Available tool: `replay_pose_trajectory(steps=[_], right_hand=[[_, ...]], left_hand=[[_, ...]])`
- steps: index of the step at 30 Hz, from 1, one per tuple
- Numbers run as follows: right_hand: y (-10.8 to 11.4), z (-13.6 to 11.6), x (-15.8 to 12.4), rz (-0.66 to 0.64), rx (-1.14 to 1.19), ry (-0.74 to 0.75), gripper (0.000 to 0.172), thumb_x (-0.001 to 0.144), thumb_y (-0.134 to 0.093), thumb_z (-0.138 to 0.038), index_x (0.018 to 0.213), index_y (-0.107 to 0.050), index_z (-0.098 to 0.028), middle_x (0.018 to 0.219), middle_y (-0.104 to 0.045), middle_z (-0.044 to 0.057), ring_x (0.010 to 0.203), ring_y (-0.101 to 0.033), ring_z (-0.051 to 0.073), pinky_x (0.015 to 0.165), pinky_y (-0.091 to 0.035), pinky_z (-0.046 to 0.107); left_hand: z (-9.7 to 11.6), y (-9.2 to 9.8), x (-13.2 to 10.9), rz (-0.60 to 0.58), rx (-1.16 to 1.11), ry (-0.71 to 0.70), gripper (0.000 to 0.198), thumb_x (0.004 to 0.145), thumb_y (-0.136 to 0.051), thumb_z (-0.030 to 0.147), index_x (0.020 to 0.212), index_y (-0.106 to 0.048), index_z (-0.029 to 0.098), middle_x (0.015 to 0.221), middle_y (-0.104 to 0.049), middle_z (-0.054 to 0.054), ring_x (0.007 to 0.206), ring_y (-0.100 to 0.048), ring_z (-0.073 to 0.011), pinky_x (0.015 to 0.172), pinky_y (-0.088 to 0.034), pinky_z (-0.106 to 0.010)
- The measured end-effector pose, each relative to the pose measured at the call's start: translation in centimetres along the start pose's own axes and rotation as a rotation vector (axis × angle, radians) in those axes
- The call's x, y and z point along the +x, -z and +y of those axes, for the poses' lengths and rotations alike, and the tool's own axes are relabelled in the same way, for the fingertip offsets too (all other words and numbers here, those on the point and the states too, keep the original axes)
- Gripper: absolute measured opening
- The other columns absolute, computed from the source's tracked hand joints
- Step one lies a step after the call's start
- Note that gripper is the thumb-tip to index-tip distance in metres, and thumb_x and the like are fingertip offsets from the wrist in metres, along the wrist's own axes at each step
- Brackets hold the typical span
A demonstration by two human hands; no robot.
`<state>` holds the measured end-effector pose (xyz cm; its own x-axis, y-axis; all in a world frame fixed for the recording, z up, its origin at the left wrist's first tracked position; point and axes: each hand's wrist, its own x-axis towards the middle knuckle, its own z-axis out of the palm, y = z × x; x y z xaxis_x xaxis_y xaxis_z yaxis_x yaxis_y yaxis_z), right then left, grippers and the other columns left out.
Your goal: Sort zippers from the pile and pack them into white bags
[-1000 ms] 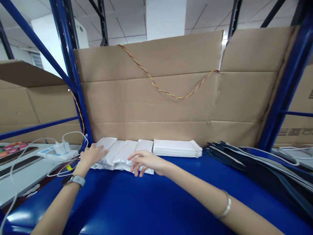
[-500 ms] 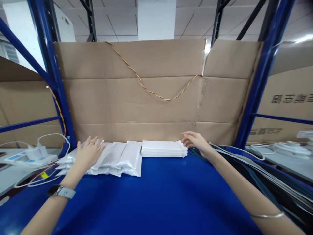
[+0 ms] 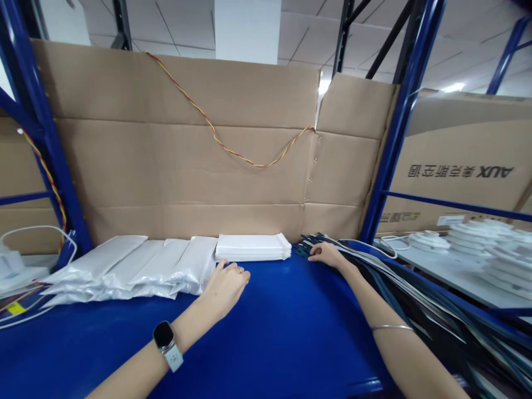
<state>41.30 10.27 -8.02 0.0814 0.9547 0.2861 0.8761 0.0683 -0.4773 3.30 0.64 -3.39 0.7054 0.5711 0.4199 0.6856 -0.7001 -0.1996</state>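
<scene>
My left hand (image 3: 226, 288) rests on the blue shelf top (image 3: 270, 332), its fingers against the right end of a row of flat white plastic-wrapped packets (image 3: 137, 269). Just beyond those fingertips lies a neat stack of white flat packets (image 3: 251, 247), which the hand does not seem to touch. My right hand (image 3: 328, 256) lies on the ends of a long bundle of dark strips with pale edges (image 3: 374, 280), to the right of the stack. Neither hand holds anything that I can see.
A cardboard sheet (image 3: 187, 166) with a red-and-yellow wire (image 3: 224, 141) stands behind the shelf between blue rack uprights (image 3: 399, 122). A white power strip with cables (image 3: 16, 274) lies at the left. Round white items (image 3: 474, 238) sit on a table at the right.
My right hand has moved from the stack's end down onto the dark strips. My left hand has slid right to the packets' end. The view has turned right.
</scene>
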Motion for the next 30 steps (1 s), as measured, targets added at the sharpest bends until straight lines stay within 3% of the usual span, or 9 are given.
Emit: replay_pose_trajectory(steps=[8, 12, 15, 18, 21, 23, 26, 27, 30], right_hand=[[0.0, -2.4, -1.4, -0.002, 0.081, 0.001, 0.009, 0.066, -0.058, -0.012, 0.060, -0.062, -0.015, 0.067, -0.067, 0.005, 0.069, -0.062, 0.016, 0.065, -0.042, 0.020], [1.6, -5.0, -1.8, -0.008, 0.219, 0.020, 0.017, 0.080, -0.045, -0.018, 0.071, -0.058, -0.013, 0.068, -0.065, 0.007, 0.057, -0.060, 0.013, 0.056, -0.044, 0.021], [1.7, -8.9, -2.2, -0.041, 0.339, 0.081, 0.023, 0.088, -0.033, -0.024, 0.087, -0.054, -0.013, 0.077, -0.066, 0.008, 0.055, -0.059, 0.011, 0.054, -0.046, 0.021], [-0.7, -14.4, -4.4, -0.205, 0.561, 0.236, 0.019, 0.089, -0.039, -0.031, 0.095, -0.049, -0.016, 0.077, -0.065, 0.005, 0.057, -0.060, 0.011, 0.055, -0.048, 0.022], [-4.3, -19.6, -7.8, -0.379, 0.687, 0.399, 0.014, 0.088, -0.043, -0.029, 0.091, -0.050, -0.017, 0.064, -0.060, 0.000, 0.051, -0.057, 0.011, 0.050, -0.045, 0.022], [-5.6, -21.5, -9.2, -0.319, 0.585, 0.531, 0.012, 0.086, -0.047, -0.027, 0.086, -0.054, -0.017, 0.068, -0.062, 0.001, 0.057, -0.057, 0.011, 0.054, -0.043, 0.022], [-4.6, -20.8, -8.4, -0.201, 0.329, 0.617, 0.017, 0.087, -0.048, -0.028, 0.083, -0.060, -0.018, 0.080, -0.066, 0.002, 0.068, -0.059, 0.012, 0.063, -0.042, 0.022], [-3.6, -19.6, -7.5, -0.148, 0.231, 0.563, 0.020, 0.088, -0.046, -0.029, 0.083, -0.062, -0.018, 0.081, -0.067, 0.003, 0.070, -0.059, 0.013, 0.065, -0.041, 0.022], [-0.1, -14.2, -4.2, 0.148, -0.092, 0.173, 0.021, 0.088, -0.046, -0.029, 0.087, -0.064, -0.018, 0.086, -0.067, 0.007, 0.081, -0.059, 0.017, 0.071, -0.039, 0.025]], left_hand=[[-0.6, -0.6, -1.9, 0.013, -0.169, 0.116, 0.026, 0.090, -0.038, 0.021, 0.081, -0.063, 0.018, 0.075, -0.064, -0.006, 0.075, -0.058, -0.0203, 0.076, -0.038, -0.037], [-0.2, -0.6, -1.7, 0.028, -0.549, 0.262, 0.021, 0.088, -0.044, 0.027, 0.091, -0.064, 0.019, 0.085, -0.066, -0.006, 0.083, -0.060, -0.0210, 0.080, -0.042, -0.038], [0.3, -0.9, -1.3, 0.015, -1.118, 0.496, 0.031, 0.085, -0.050, 0.038, 0.108, -0.058, 0.019, 0.100, -0.065, -0.009, 0.090, -0.062, -0.0209, 0.079, -0.047, -0.035], [0.7, -1.3, -1.0, 0.074, -1.638, 0.693, 0.040, 0.084, -0.052, 0.046, 0.112, -0.055, 0.018, 0.114, -0.060, -0.014, 0.099, -0.060, -0.0218, 0.082, -0.049, -0.035], [0.8, -1.9, -0.8, 0.133, -1.906, 0.716, 0.040, 0.084, -0.050, 0.049, 0.102, -0.060, 0.015, 0.106, -0.064, -0.015, 0.093, -0.062, -0.0216, 0.082, -0.048, -0.035], [0.7, -2.3, -0.4, 0.214, -1.976, 0.734, 0.037, 0.087, -0.046, 0.046, 0.094, -0.062, 0.013, 0.095, -0.066, -0.012, 0.085, -0.063, -0.0196, 0.079, -0.049, -0.033], [0.3, -2.8, 0.6, 0.388, -2.027, 0.864, 0.027, 0.090, -0.044, 0.034, 0.081, -0.059, 0.014, 0.081, -0.066, -0.008, 0.079, -0.062, -0.0167, 0.075, -0.049, -0.030], [0.2, -3.0, 1.2, 0.416, -2.054, 0.908, 0.025, 0.090, -0.043, 0.031, 0.076, -0.056, 0.015, 0.074, -0.064, -0.006, 0.074, -0.062, -0.0157, 0.072, -0.049, -0.030], [0.4, -4.1, 3.2, 0.414, -2.139, 0.996, 0.023, 0.089, -0.047, 0.026, 0.068, -0.049, 0.016, 0.050, -0.047, 0.003, 0.048, -0.051, -0.0097, 0.056, -0.047, -0.025]])
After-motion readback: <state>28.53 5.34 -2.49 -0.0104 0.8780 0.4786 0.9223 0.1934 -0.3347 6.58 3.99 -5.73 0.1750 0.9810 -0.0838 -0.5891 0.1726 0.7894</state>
